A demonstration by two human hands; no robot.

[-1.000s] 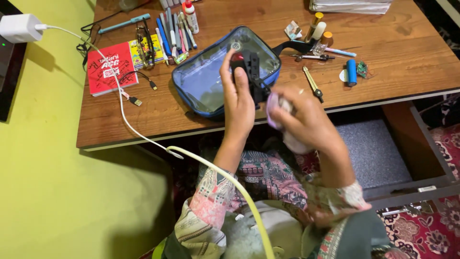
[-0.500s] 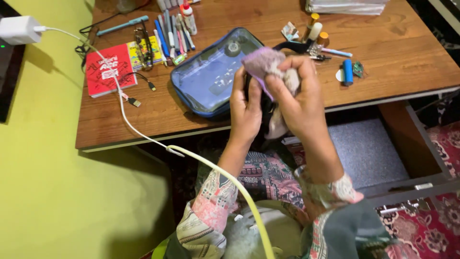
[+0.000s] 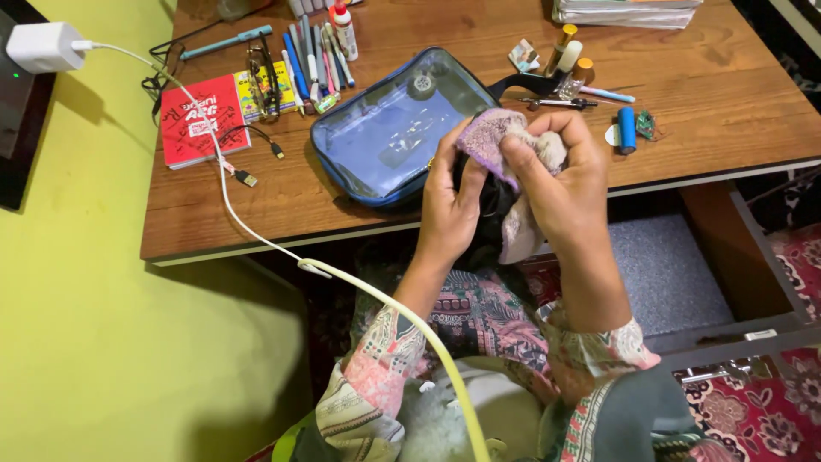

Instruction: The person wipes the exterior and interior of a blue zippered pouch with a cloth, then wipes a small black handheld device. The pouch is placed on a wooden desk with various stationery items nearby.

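- Black device (image 3: 489,205) is sitting upright between both hands, just in front of the desk (image 3: 684,94) edge.
- Left hand (image 3: 449,205) is gripping its left side, fingers curled.
- Right hand (image 3: 560,180) is pressing a bunched cloth (image 3: 494,137) over its top, closed around it.

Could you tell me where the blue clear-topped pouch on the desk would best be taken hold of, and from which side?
Probably by the black handle at the far right corner of the pouch, coming from the right: it sticks out past the body, while the flat, wide top offers no grip and both hands crowd the near edge.
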